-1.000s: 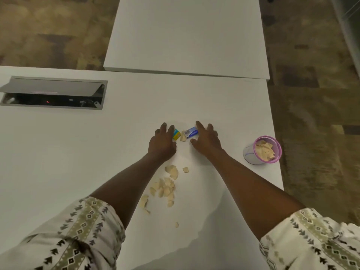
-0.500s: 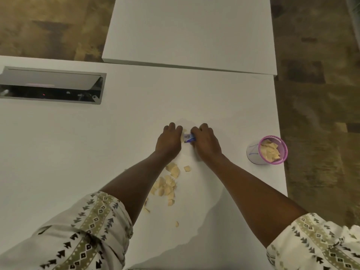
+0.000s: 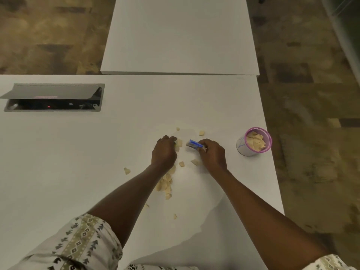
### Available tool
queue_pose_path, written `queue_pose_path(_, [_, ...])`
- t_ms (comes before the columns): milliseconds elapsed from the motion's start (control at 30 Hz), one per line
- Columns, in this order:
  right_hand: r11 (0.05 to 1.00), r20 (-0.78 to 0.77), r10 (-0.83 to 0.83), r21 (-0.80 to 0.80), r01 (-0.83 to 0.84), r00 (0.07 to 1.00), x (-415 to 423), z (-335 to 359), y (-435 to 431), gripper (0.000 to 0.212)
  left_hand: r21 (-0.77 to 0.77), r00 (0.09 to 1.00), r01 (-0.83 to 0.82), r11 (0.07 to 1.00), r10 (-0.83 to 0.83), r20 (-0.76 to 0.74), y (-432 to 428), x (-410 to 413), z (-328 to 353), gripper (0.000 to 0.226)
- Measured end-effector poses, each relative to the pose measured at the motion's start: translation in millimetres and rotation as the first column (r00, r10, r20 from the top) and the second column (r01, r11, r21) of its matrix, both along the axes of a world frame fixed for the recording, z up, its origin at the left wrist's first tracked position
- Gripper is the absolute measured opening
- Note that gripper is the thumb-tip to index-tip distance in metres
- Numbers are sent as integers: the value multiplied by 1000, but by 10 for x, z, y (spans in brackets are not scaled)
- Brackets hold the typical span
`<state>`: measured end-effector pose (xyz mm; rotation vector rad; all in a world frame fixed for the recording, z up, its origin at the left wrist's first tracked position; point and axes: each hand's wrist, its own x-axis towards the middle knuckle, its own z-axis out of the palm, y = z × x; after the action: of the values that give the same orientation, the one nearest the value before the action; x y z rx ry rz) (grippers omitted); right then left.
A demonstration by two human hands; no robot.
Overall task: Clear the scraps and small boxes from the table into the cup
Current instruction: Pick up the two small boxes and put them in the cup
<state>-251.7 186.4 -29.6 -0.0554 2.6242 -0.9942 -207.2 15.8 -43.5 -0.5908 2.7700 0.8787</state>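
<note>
My right hand (image 3: pixel 212 152) pinches a small blue box (image 3: pixel 194 144) just above the white table (image 3: pixel 97 152). My left hand (image 3: pixel 164 152) is curled around tan scraps (image 3: pixel 178 143) and a small yellow-green box that barely shows at its fingertips. A heap of tan scraps (image 3: pixel 165 184) lies under my left wrist, and single scraps are scattered around both hands. The pink-rimmed cup (image 3: pixel 254 141) stands near the table's right edge, to the right of my right hand, filled with scraps near its rim.
An open cable hatch (image 3: pixel 54 97) is set into the table at the far left. A second white table (image 3: pixel 181 34) butts against the far side. The table's right edge runs just past the cup, with brown floor (image 3: pixel 311 133) beyond.
Both hands went from flat and apart to closed. The right hand has lifted the blue box and moved right. Several scraps now lie scattered beyond and beside the hands.
</note>
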Motion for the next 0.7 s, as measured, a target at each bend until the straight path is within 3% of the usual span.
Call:
queue_pose_path(233, [998, -190, -49, -42, 42, 981, -114, 425, 627, 17, 100, 987, 7, 995, 9, -163, 493, -217, 353, 39])
queue_pose_path(333, [995, -241, -98, 11, 103, 966, -230, 545, 1055, 17, 162, 975, 44, 986, -7, -222, 836, -396, 527, 37])
queue_pose_path(533, [978, -215, -169, 88, 192, 962, -436, 556, 1662, 23, 255, 956, 129, 958, -52, -288, 1590, -730, 777, 33])
queue_pose_path(700, [966, -219, -129, 191, 172, 967, -566, 537, 1731, 23, 273, 974, 124, 954, -65, -215, 1953, -923, 831, 34])
